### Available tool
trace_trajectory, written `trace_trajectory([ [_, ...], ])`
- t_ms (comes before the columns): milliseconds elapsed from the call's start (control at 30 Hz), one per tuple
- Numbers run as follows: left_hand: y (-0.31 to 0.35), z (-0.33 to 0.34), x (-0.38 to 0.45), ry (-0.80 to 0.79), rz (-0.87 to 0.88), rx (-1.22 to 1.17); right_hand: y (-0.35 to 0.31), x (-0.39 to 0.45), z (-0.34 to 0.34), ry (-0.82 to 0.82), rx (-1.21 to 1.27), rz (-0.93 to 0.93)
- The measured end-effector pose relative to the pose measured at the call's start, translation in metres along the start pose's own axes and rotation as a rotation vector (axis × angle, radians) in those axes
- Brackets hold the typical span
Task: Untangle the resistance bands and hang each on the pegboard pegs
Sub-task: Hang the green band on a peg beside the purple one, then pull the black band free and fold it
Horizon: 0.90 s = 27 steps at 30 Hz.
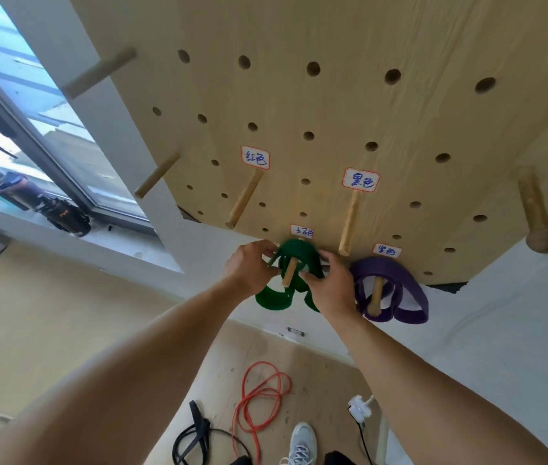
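red-label peg (pixel 245 203) bare, open from below; black-label peg (pixel 348 223) bare, purple band (pixel 390 290) crowding its right; green band (pixel 294 263) fills lower-left peg

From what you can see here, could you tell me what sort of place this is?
Probably a home workout corner: a wooden pegboard with labelled pegs, resistance bands on it and on the floor, beside a window.

I see the pegboard (pixel 349 105) carrying the green band (pixel 296 255) on the peg where both hands grip, and the purple band (pixel 396 280) on the next peg just right of that grip. Far below it, the floor (pixel 64 330) holds the red band (pixel 259 394) and black band (pixel 195 431).
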State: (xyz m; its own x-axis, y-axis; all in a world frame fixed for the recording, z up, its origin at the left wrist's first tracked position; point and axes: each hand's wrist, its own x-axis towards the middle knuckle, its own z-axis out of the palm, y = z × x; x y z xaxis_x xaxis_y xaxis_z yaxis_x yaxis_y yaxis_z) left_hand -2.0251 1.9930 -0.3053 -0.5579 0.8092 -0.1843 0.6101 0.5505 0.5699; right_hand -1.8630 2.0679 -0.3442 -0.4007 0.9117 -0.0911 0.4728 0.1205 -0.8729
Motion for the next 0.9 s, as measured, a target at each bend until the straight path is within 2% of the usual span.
trace_trajectory([
  [100,-0.022,0.008,-0.022,-0.014,-0.044,-0.076,0.014,-0.017,0.009,0.066,-0.019,-0.007],
  [267,-0.083,0.009,-0.073,-0.058,-0.163,-0.072,0.03,-0.062,0.039,0.129,0.178,0.06],
  [400,-0.146,0.002,-0.118,-0.076,-0.287,-0.049,0.041,-0.108,0.077,-0.022,0.059,0.144],
  [567,-0.22,0.004,-0.184,-0.148,-0.402,-0.11,0.058,-0.16,0.133,-0.452,-0.182,0.25],
  [733,-0.29,0.031,-0.252,-0.253,-0.493,-0.206,0.097,-0.229,0.192,-0.498,-0.205,0.333],
  [900,-0.338,0.061,-0.3,-0.193,-0.648,-0.405,0.097,-0.295,0.232,-0.543,-0.219,0.402],
])
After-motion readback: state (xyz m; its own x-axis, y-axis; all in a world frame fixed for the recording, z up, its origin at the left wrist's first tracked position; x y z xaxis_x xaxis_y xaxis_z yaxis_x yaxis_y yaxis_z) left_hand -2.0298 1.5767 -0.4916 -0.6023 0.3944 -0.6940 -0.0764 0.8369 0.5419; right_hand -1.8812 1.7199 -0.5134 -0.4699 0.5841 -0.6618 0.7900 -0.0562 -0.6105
